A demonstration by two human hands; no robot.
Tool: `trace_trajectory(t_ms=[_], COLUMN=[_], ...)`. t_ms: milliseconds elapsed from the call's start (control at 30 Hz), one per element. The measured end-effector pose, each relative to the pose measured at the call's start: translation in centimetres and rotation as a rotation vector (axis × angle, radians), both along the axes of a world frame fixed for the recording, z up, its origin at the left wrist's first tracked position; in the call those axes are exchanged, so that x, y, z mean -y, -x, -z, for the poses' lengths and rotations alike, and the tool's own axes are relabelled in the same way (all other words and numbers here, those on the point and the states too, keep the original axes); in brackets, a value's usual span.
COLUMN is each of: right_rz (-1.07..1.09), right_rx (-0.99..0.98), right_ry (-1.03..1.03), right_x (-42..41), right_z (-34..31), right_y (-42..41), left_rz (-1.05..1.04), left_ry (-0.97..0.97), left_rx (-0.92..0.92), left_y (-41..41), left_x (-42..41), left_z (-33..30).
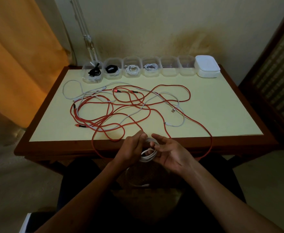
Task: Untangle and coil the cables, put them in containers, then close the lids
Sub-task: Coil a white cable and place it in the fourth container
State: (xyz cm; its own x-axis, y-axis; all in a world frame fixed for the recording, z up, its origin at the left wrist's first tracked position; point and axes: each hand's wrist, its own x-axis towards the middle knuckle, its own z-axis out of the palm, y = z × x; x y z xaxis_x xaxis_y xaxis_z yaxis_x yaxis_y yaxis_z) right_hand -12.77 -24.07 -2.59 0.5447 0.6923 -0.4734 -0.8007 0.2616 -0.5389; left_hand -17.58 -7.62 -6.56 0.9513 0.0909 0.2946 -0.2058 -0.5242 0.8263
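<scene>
We hold a white cable [148,153], wound into a small coil, between our two hands just in front of the near edge of the table [222,105]. Our left hand [134,148] grips the coil from the left, fingers curled round its loops with the thumb near the top. Our right hand [169,153] cradles the coil from the right, palm turned up, fingers loosely bent against the loops; we cannot tell whether it truly grips. A loose length of the same white cable hangs below the hands over our lap.

On the pale tabletop beyond lies a tangle of red cables [121,108] mixed with more white cables [176,115]; one red loop droops over the near edge on either side of our hands.

Along the far edge stands a row of six clear containers [169,68], all without lids. The two on the left hold black coils [112,69], the next two hold white coils [132,69], and the two on the right look bare of cable. Just right of the row sits a stack of white lids [207,67].

An orange curtain [20,56] hangs at the left.
</scene>
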Motion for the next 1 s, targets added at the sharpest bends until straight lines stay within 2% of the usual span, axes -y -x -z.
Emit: trace_trajectory(t_ms=[200, 300, 433, 533, 567, 667, 800, 867, 1000], right_rz=[-0.138, -0.070, 0.054, 0.090, 0.106, 0.158, 0.189, 0.189, 0.177], right_rx=[0.101, 0.144, 0.293, 0.402, 0.410, 0.415, 0.391, 0.381, 0.401], right_ry=[0.072, 0.204, 0.348, 0.433, 0.440, 0.442, 0.434, 0.421, 0.428], right_x=[-0.4, -0.8, -0.6, -0.6, -0.6, -0.8, -0.6, -0.5, -0.6], right_z=[-0.7, -0.9, -0.1, 0.5, 0.6, 0.9, 1.1, 1.2, 2.2], right_y=[-0.1, -0.4, -0.4, -0.3, -0.2, -0.1, -0.4, -0.5, -0.1], left_rz=[0.092, -0.018, -0.264, -0.245, -0.235, -0.228, -0.170, -0.167, -0.141], left_ry=[-0.217, -0.272, -0.440, -0.609, -0.512, 0.035, 0.390, 0.453, 0.344], left_rx=[0.078, 0.054, -0.216, -0.479, -0.575, -0.718, -0.774, -0.783, -0.826], left_y=[-0.2, -0.6, -1.1, -1.8, -1.9, -1.9, -1.2, -0.9, -0.3], left_x=[0.0, 0.2, 1.0, 0.7, 0.5, 0.5, 0.3, 0.3, 1.1], left_z=[0.3, 0.8, -0.2, -0.8, -1.0, -1.6, -3.3, -3.4, -3.6])
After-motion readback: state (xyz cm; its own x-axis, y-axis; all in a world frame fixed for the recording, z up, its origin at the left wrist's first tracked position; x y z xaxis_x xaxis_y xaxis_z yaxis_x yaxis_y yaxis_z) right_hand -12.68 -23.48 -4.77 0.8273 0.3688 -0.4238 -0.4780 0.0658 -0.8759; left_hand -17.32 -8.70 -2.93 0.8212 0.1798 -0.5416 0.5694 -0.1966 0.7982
